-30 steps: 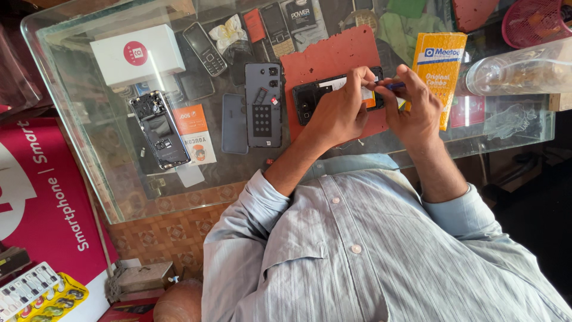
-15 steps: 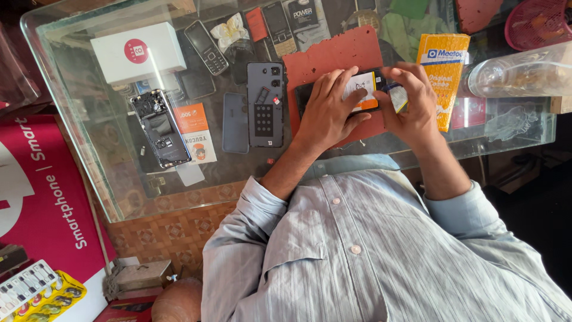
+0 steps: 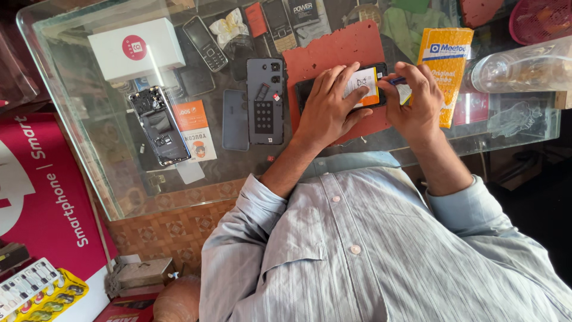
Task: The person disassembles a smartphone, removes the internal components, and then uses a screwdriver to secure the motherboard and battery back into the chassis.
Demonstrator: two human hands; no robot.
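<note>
Nearest the camera, the person's striped grey shirt (image 3: pixel 369 256) fills the lower frame, both sleeves reaching forward over the near edge of the glass counter (image 3: pixel 89 149). The left hand (image 3: pixel 330 104) lies palm down, fingers spread and flattened over a dark phone (image 3: pixel 304 92) and the white-and-orange battery (image 3: pixel 363 83) seated in its open back, pinning both against the red mat (image 3: pixel 339 50) under them. The wrist is low and the forearm runs diagonally toward the middle of the counter. The right hand (image 3: pixel 414 98) sits just beside it at the phone's right end, fingers curled and pinched on a small dark tool with a blue part; what its tip touches cannot be made out. The battery looks light, thin and fairly stiff, yet easy to bend or puncture, so it is best taken by its long edges or pressed flat with finger pads rather than levered. The phone is slippery on glass, and the mat likely steadies it. Farther left lie a grey back cover (image 3: pixel 265 98) and an opened phone frame (image 3: pixel 158 125); toward the far edge stand a white box (image 3: pixel 137 50), a keypad phone (image 3: pixel 204 34), and at far right an orange packet (image 3: pixel 447 62) and a clear plastic bottle (image 3: pixel 524 65).
</note>
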